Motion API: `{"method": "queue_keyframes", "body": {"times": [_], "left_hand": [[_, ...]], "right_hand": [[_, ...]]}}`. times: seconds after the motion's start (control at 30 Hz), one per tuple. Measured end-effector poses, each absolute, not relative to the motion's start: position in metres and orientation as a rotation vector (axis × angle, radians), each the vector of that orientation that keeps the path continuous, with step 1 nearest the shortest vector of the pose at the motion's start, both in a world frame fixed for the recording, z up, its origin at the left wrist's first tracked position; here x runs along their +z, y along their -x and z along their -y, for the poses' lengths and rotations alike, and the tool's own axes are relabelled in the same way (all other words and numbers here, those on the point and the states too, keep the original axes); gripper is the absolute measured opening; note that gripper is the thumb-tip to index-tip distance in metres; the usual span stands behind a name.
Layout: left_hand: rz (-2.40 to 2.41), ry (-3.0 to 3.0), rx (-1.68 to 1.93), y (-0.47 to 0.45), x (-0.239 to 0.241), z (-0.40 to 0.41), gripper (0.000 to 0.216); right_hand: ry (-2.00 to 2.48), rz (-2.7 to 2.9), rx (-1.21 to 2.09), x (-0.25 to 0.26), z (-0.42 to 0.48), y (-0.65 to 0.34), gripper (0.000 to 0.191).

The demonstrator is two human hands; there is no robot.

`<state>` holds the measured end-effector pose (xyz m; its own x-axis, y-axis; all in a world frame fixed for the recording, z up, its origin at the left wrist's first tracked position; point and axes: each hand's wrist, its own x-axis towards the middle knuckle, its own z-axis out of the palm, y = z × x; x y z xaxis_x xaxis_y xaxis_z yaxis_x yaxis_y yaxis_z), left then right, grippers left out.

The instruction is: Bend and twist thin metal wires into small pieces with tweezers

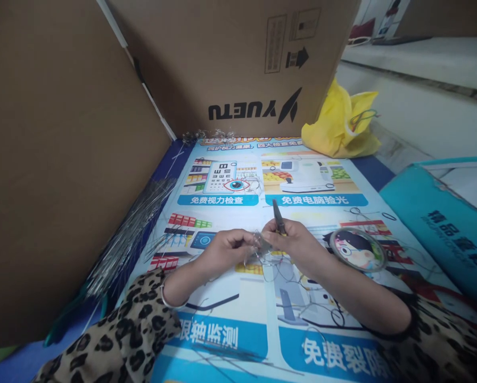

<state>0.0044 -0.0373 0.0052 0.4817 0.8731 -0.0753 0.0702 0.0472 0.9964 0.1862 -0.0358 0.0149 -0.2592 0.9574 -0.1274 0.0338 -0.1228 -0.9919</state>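
My left hand (225,248) is closed in a pinch on a small piece of thin wire work (258,246) held between both hands. My right hand (292,243) is closed round slim dark pliers (278,217), whose tip points up and away, and it also touches the wire piece. Both hands hover just above a printed poster (238,319) that covers the work surface. Both sleeves are leopard print, and a bangle sits on my left wrist.
A bundle of straight thin wires (130,239) lies at the left beside a cardboard wall (63,159). A large cardboard box (230,58) stands behind. A yellow bag (338,127) sits at the back right, a wire coil (357,249) right of my hands, a teal package (442,229) further right.
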Motion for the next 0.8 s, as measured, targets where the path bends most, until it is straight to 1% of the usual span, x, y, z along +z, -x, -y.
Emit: {"method": "queue_keyframes", "body": {"times": [0.17,0.33,0.57,0.8], "left_hand": [[-0.833,-1.309,0.752,-0.004,0.006,0.038,0.017],[-0.939,-1.401,0.837,-0.006,0.002,0.039,0.017],[-1.103,-1.892,0.916,-0.007,0.010,0.040,0.011],[-1.006,-2.428,0.939,-0.003,0.009,0.038,0.015]], "right_hand": [[1.199,1.365,1.486,0.014,0.036,-0.186,0.020],[1.222,1.442,1.443,0.017,0.037,-0.186,0.021],[1.238,1.515,1.451,0.022,0.037,-0.186,0.020],[1.217,1.546,1.478,0.022,0.038,-0.187,0.021]]}}
